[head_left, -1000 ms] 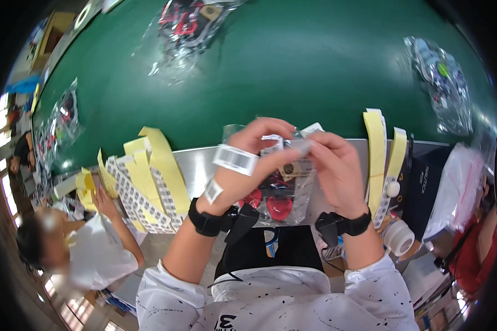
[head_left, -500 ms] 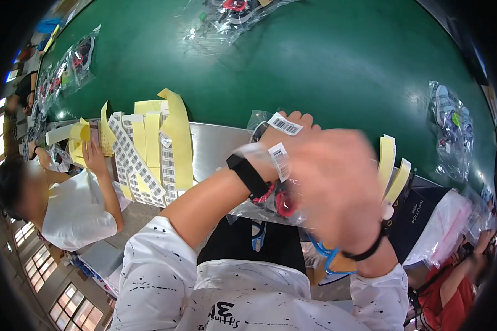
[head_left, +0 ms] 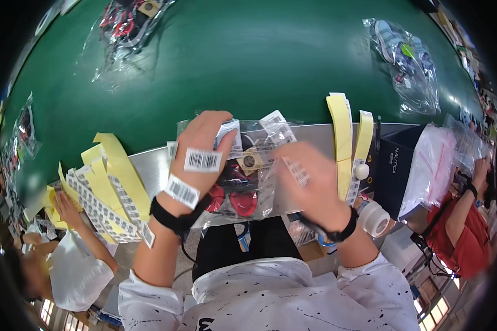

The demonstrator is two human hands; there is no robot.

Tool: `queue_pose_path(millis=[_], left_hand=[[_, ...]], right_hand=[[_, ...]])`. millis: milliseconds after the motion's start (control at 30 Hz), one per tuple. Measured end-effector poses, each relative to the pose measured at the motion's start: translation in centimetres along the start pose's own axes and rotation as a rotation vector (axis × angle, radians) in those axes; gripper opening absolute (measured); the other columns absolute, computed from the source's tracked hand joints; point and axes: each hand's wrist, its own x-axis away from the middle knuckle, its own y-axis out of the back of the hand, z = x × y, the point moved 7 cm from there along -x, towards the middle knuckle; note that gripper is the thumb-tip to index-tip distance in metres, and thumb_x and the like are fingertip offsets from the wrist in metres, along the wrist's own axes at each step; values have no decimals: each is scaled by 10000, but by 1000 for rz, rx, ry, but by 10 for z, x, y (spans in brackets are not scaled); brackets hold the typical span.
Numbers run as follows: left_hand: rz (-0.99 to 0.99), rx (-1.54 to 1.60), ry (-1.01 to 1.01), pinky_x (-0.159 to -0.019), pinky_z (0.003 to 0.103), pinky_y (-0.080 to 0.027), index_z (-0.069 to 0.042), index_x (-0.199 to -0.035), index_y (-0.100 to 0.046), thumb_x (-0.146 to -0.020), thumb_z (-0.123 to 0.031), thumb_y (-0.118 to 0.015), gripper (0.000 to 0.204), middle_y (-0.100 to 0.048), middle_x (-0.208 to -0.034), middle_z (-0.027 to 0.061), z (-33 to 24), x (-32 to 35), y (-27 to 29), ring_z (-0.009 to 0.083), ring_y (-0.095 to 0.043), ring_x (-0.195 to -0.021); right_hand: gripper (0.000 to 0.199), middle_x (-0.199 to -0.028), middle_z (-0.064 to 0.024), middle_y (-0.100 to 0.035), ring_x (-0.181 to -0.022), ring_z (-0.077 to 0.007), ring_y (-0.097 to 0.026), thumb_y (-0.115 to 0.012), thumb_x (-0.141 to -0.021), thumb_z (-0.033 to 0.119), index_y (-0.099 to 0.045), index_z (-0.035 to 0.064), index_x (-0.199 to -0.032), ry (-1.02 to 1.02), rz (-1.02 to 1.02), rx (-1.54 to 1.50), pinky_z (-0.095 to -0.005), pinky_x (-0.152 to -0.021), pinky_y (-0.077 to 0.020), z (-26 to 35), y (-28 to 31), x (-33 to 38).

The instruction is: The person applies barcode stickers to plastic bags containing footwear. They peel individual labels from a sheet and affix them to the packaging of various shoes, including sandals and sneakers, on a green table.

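In front of me, a clear plastic bag (head_left: 266,201) lies at the table edge with red-and-black shoes (head_left: 243,204) and a tan round-marked tag (head_left: 249,161) inside. My left hand (head_left: 201,140) rests flat on its left side, thumb spread. Barcode stickers cling to that hand: one sticker (head_left: 202,160) on its back, another sticker (head_left: 182,191) near the black wristband. Over the bag's right side is my right hand (head_left: 312,176), smeared by motion. A barcode label (head_left: 297,170) shows at its fingers; whether they grip it is unclear. Another label (head_left: 279,128) sits at the bag's upper right.
Yellow-backed sticker sheets (head_left: 102,187) lie at left, with label strips (head_left: 342,132) at right beside a white bottle (head_left: 374,218) and dark box (head_left: 397,165). Bagged shoes (head_left: 406,55) lie on the green table (head_left: 270,60). A person in white (head_left: 77,273) works left; another in red (head_left: 461,237), right.
My hands have separated: the left has moved left onto the bag, the right is now to its right. The view has shifted, so the table things appear displaced.
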Motion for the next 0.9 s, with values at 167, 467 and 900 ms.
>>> queue_pose_path(millis=[167, 467, 900], left_hand=[[234, -2, -332, -900, 423, -501, -13, -1014, -644, -790, 8, -607, 228, -659, -1017, 151, -71, 26, -64, 324, -644, -975], [367, -362, -163, -993, 473, -412, -13, -1003, -633, -764, -97, -692, 260, -645, -996, 153, -35, 22, -107, 326, -604, -995], [283, -39, -167, -1024, 516, -408, 0, -1179, -578, -770, -52, -718, 435, -533, -1297, 205, -75, 54, -174, 406, -505, -1212]], right_hand=[[226, -900, -163, -674, -770, -310, -662, -678, -823, 50, -659, -37, -1031, -456, -135, 26, -376, -704, -525, -126, 13, 15], [400, -759, -122, -649, -663, -244, -630, -667, -787, -12, -609, 4, -1182, -542, -112, -176, -333, -645, -503, -162, 0, 4], [131, -779, -91, -659, -671, -125, -620, -648, -901, 67, -643, -38, -978, -823, -414, -265, -263, -625, -488, -128, 51, 176]])
